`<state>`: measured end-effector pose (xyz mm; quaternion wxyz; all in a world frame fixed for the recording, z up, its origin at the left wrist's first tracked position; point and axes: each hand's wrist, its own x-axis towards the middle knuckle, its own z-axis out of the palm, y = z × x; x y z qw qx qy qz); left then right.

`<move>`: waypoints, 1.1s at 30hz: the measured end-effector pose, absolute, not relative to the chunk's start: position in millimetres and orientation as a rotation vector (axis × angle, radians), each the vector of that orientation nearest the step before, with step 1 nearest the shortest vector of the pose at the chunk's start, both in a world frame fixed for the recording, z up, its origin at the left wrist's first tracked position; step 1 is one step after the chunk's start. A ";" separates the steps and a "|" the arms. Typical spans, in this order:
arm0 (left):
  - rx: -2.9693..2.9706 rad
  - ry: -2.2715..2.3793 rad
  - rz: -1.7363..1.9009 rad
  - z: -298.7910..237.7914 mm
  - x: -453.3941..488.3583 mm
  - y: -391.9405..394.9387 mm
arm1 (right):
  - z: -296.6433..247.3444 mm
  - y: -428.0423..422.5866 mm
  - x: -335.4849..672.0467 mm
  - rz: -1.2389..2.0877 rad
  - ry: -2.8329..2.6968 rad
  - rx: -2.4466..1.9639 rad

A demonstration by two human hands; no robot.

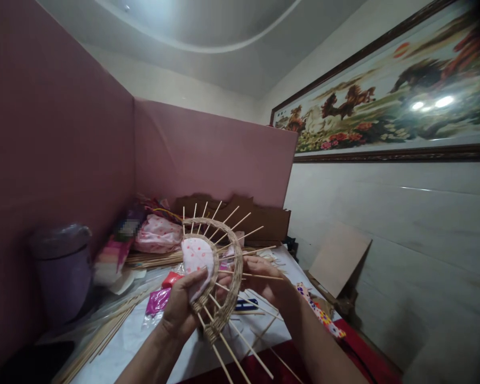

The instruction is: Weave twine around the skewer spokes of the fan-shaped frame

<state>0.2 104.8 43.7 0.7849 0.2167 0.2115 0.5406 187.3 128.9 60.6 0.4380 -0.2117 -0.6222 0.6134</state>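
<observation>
A half-round woven frame [236, 266] is held up over the table, with thin sticks fanning out through its twisted-cord bands. Its inner part is a white cloth panel [198, 256] with pink-red spots. My left hand [184, 304] grips the lower inner edge, thumb on the cloth and fingers behind. At the outer band's right side is my right hand [260, 277], its fingers bent round the band and sticks, some tips showing between the bands. Part of those fingers is hidden by the weave.
On the white tabletop [120, 346] lie bundles of thin sticks [104, 336], a magenta packet [158, 301] and a dark blue item [246, 304]. Pink spotted fabric [160, 234] and brown cardboard [264, 218] are at the back. A purple bin [66, 282] stands left; a board [340, 261] leans right.
</observation>
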 end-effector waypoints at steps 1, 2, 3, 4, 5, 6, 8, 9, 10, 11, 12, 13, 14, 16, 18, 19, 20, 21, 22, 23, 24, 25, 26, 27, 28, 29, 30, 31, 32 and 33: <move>0.499 0.492 1.155 44.6 -0.7 104.4 | 61.6 127.9 190.0 1.567 -1.567 -0.521; 0.546 0.522 1.152 45.6 -1.4 103.9 | 62.5 126.8 192.5 1.606 -1.591 -0.528; 0.601 0.543 1.157 46.6 -1.9 103.2 | 63.4 125.6 194.8 1.640 -1.615 -0.544; 0.661 0.546 1.170 47.3 -2.3 102.7 | 64.1 124.3 196.7 1.663 -1.635 -0.571; 0.719 0.544 1.183 47.8 -2.5 102.3 | 64.6 123.1 198.5 1.673 -1.649 -0.605; 0.766 0.541 1.190 48.0 -2.8 102.2 | 64.8 122.2 200.3 1.674 -1.654 -0.646; 0.824 0.545 1.188 47.4 -3.5 102.8 | 64.4 121.5 205.2 1.656 -1.642 -0.738; 0.839 0.553 1.181 46.8 -4.1 103.4 | 63.8 121.5 208.8 1.641 -1.642 -0.786; 0.845 0.566 1.172 46.3 -4.7 104.2 | 63.3 121.3 213.2 1.610 -1.653 -0.831; 0.845 0.584 1.166 45.8 -5.4 105.1 | 63.0 120.5 218.2 1.560 -1.685 -0.872; 0.844 0.605 1.163 45.6 -6.1 105.9 | 63.2 118.6 223.5 1.490 -1.731 -0.917; 0.839 0.628 1.162 45.6 -6.6 106.6 | 63.9 115.4 228.5 1.388 -1.781 -0.969; 0.830 0.649 1.159 45.8 -7.0 107.2 | 65.3 110.7 232.6 1.260 -1.828 -1.028; 0.818 0.661 1.156 46.2 -7.1 108.0 | 69.3 97.0 236.7 0.925 -1.846 -1.159; 0.810 0.649 1.155 46.2 -6.2 108.1 | 73.3 80.7 233.9 0.433 -1.836 -1.151; 0.807 0.640 1.154 45.8 -5.5 107.9 | 74.6 73.1 230.4 0.182 -1.868 -1.081; 0.806 0.631 1.152 45.3 -4.7 107.5 | 75.3 66.6 226.0 -0.047 -1.925 -1.006; 0.803 0.623 1.152 44.6 -3.9 107.0 | 75.3 61.8 221.4 -0.231 -1.992 -0.967; 0.803 0.616 1.150 43.9 -3.2 106.4 | 74.6 58.7 217.0 -0.374 -2.056 -0.940; 0.805 0.608 1.142 43.3 -2.4 105.8 | 73.4 57.3 213.1 -0.474 -2.115 -0.940; 0.810 0.598 1.134 42.8 -1.8 105.2 | 71.8 57.1 210.1 -0.536 -2.161 -0.957; 0.815 0.588 1.126 42.5 -1.2 104.5 | 70.1 57.9 207.9 -0.574 -2.193 -0.975; 0.819 0.581 1.119 42.5 -0.7 103.8 | 68.4 59.2 206.5 -0.598 -2.215 -0.993; 0.822 0.576 1.117 42.7 -0.2 103.1 | 66.8 60.6 205.7 -0.618 -2.228 -1.008; 0.826 0.570 1.121 43.0 0.3 102.3 | 65.4 61.9 205.4 -0.635 -2.232 -1.021; 0.831 0.564 1.130 43.4 0.7 101.7 | 64.3 62.8 205.3 -0.648 -2.235 -1.033; 0.839 0.559 1.137 43.8 0.9 101.2 | 63.4 63.4 205.3 -0.658 -2.234 -1.041; 0.850 0.551 1.143 43.9 1.0 100.8 | 62.8 63.6 205.3 -0.663 -2.231 -1.045; 0.863 0.541 1.145 43.9 0.9 100.6 | 62.5 63.5 205.3 -0.660 -2.228 -1.045; 0.877 0.530 1.143 43.5 0.6 100.6 | 62.4 63.3 205.4 -0.649 -2.226 -1.041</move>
